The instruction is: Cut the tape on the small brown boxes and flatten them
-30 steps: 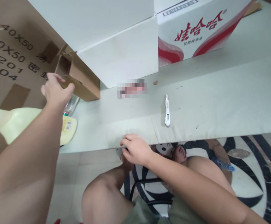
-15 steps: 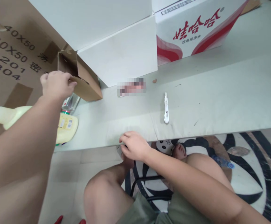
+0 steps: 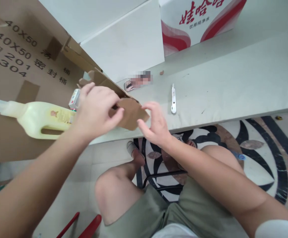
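Observation:
My left hand is closed on a small brown cardboard box, gripping its flap above the near edge of the pale green table. Just to the right of the box's end, my right hand is open with fingers spread, close to it or barely touching. A pale yellow plastic bottle with a handle lies to the left of my left hand, against a large brown carton.
A large brown carton with printed text fills the left. A white box and a red-and-white carton stand at the back. A white utility knife lies on the table. My knees and a patterned floor are below.
My left hand has pulled the small cardboard box from beside the white box toward me. My right hand left the table's edge and rose to the box.

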The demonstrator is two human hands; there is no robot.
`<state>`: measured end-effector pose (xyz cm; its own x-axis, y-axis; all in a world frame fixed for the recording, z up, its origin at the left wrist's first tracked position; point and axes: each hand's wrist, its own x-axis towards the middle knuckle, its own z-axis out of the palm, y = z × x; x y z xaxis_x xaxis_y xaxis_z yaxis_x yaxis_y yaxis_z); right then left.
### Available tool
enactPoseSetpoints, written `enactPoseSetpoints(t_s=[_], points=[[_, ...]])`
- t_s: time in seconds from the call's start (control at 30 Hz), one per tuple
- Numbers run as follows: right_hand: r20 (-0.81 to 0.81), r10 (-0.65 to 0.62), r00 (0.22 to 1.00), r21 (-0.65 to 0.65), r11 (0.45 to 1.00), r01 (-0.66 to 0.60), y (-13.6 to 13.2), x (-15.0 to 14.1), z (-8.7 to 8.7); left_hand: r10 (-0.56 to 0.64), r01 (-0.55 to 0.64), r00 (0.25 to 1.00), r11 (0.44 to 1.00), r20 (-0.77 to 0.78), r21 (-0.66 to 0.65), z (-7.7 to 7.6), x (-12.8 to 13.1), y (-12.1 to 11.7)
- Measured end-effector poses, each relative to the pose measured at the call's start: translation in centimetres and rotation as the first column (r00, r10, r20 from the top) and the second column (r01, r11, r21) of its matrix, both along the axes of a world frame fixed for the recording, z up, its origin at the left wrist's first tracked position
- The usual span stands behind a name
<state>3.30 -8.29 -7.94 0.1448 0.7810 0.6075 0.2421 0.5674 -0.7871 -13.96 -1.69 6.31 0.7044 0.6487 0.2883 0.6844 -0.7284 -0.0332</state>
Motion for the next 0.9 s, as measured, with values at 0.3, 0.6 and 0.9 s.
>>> enactPoseSetpoints(t_s=[0.3,0.6,0.9], points=[[-0.232,-0.047,0.972,-0.030,0.999,0.041,0.0,1.9,0.3,0.071,-0.129,0.822,0.990,0.565,0.064,0.8,-0.6,-1.1],[-0.282,0.015,0.959,-0.150,0.987,-0.060,0.9,1.8,0.7,0.490,0.020,0.061,0.870,0.870,-0.492,-5.8,-3.9,4.4],[-0.276,0.046,0.960,-0.221,0.969,-0.109,1.0,1.9,0.8,0.350,-0.147,-0.059,0.923,0.935,-0.355,-8.0,-4.4,0.2]])
